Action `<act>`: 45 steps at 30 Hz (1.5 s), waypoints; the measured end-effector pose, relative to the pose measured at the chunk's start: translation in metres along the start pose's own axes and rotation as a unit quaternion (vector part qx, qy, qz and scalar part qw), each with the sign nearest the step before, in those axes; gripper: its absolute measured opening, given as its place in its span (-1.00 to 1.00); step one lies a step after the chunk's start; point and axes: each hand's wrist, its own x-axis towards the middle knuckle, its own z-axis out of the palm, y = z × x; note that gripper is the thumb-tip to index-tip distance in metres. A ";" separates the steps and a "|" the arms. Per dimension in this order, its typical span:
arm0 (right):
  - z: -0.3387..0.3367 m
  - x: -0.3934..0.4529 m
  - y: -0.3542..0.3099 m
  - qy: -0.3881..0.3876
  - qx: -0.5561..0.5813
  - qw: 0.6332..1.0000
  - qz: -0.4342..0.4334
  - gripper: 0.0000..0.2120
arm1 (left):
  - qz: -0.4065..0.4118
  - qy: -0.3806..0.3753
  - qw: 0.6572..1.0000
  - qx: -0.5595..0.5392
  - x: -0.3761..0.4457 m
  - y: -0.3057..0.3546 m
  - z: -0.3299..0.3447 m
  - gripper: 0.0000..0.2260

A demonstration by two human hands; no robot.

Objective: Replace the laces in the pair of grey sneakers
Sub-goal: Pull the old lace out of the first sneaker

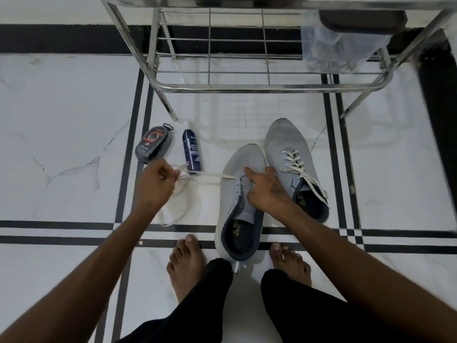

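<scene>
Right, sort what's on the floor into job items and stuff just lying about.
Job: near sneaker, held by right hand; white lace, pulled by left hand; laced sneaker.
Lying about: spray can; polish sponge case; steel rack; white cloth.

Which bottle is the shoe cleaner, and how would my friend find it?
Start at the shiny metal rack standing on the white floor. By its front left leg, two small things lie side by side, left of the grey sneakers. The cleaner is the dark blue spray bottle with white writing and a white top; its neighbour is a flat, oval black polish case.
</scene>
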 end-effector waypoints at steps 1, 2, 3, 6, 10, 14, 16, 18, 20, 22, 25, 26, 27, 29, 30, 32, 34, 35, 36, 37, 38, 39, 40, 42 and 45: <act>0.000 0.000 0.000 -0.003 -0.001 1.000 -0.002 -0.30 | -0.004 0.007 0.999 0.049 -0.005 -0.009 -0.009 -0.81; 0.001 0.000 -0.003 -0.007 0.004 1.000 -0.008 -0.29 | -0.009 0.013 0.997 0.078 -0.011 -0.016 -0.016 -0.81; 0.003 -0.001 -0.006 -0.014 0.008 1.000 -0.017 -0.29 | -0.018 0.022 0.996 0.079 -0.016 -0.021 -0.016 -0.82; 0.009 -0.002 -0.008 -0.024 0.002 0.999 -0.022 -0.29 | -0.117 0.095 0.989 0.008 -0.017 -0.037 -0.013 -0.85; 0.007 0.001 0.001 -0.002 -0.021 1.000 0.004 -0.30 | -0.138 0.126 0.978 0.097 -0.013 -0.069 -0.030 -0.87; 0.010 0.000 -0.002 -0.002 -0.023 1.000 -0.018 -0.31 | -0.003 -0.010 0.982 0.189 -0.021 -0.070 -0.013 -0.87; 0.013 0.000 -0.006 0.001 -0.020 0.999 -0.032 -0.32 | 0.055 -0.001 0.971 0.234 -0.020 -0.066 0.003 -0.84; 0.014 0.000 -0.008 0.003 -0.018 0.999 -0.033 -0.34 | 0.090 0.001 0.962 0.259 -0.017 -0.061 0.017 -0.73; 0.015 -0.002 -0.012 0.001 -0.017 0.999 -0.033 -0.35 | 0.084 -0.042 0.963 0.254 -0.012 -0.057 0.028 -0.51; 0.017 -0.005 -0.017 -0.006 -0.016 0.999 -0.039 -0.36 | 0.076 -0.092 0.954 0.276 -0.009 -0.056 0.037 -0.31; 0.018 -0.008 -0.024 -0.011 -0.020 0.999 -0.047 -0.37 | 0.084 -0.093 0.952 0.280 -0.006 -0.055 0.040 -0.33; 0.017 -0.008 -0.026 -0.011 -0.024 0.998 -0.049 -0.37 | 0.092 -0.085 0.956 0.265 -0.007 -0.055 0.040 -0.42; 0.017 -0.007 -0.028 -0.011 -0.026 0.998 -0.050 -0.38 | 0.102 -0.081 0.958 0.257 -0.008 -0.055 0.041 -0.56; 0.015 -0.007 -0.032 -0.016 -0.024 0.998 -0.057 -0.38 | 0.128 -0.078 0.949 0.277 -0.011 -0.053 0.041 -0.85; 0.014 -0.006 -0.033 -0.018 -0.020 0.998 -0.060 -0.38 | 0.137 -0.081 0.942 0.295 -0.013 -0.052 0.041 -0.94; 0.013 -0.006 -0.035 -0.020 -0.008 0.998 -0.063 -0.38 | 0.144 -0.088 0.935 0.313 -0.019 -0.050 0.039 -0.91; 0.010 -0.009 -0.038 -0.024 0.003 0.998 -0.061 -0.38 | 0.148 -0.089 0.935 0.309 -0.025 -0.044 0.031 -0.91; 0.007 -0.011 -0.040 -0.023 0.011 0.998 -0.055 -0.37 | 0.149 -0.086 0.937 0.305 -0.028 -0.038 0.024 -0.91; 0.001 -0.014 -0.040 -0.015 0.021 0.999 -0.048 -0.37 | 0.156 -0.075 0.940 0.294 -0.031 -0.030 0.018 -0.91; -0.005 -0.016 -0.040 -0.006 0.034 0.998 -0.046 -0.36 | 0.163 -0.061 0.944 0.280 -0.033 -0.022 0.009 -0.91; -0.012 -0.021 -0.040 0.004 0.049 0.997 -0.051 -0.35 | 0.174 -0.047 0.949 0.259 -0.036 -0.011 0.001 -0.91; -0.021 -0.025 -0.041 0.013 0.067 0.995 -0.066 -0.34 | 0.190 -0.034 0.953 0.234 -0.040 0.004 -0.009 -0.91; -0.030 -0.028 -0.042 0.012 0.096 0.991 -0.090 -0.32 | 0.205 -0.026 0.956 0.208 -0.042 0.021 -0.017 -0.90; -0.049 -0.039 -0.048 -0.032 0.201 0.969 -0.137 -0.25 | 0.230 -0.039 0.962 0.139 -0.046 0.060 -0.033 -0.88; -0.073 -0.061 -0.062 -0.123 0.343 0.910 -0.195 -0.18 | 0.227 -0.114 0.967 -0.024 -0.045 0.121 -0.043 -0.87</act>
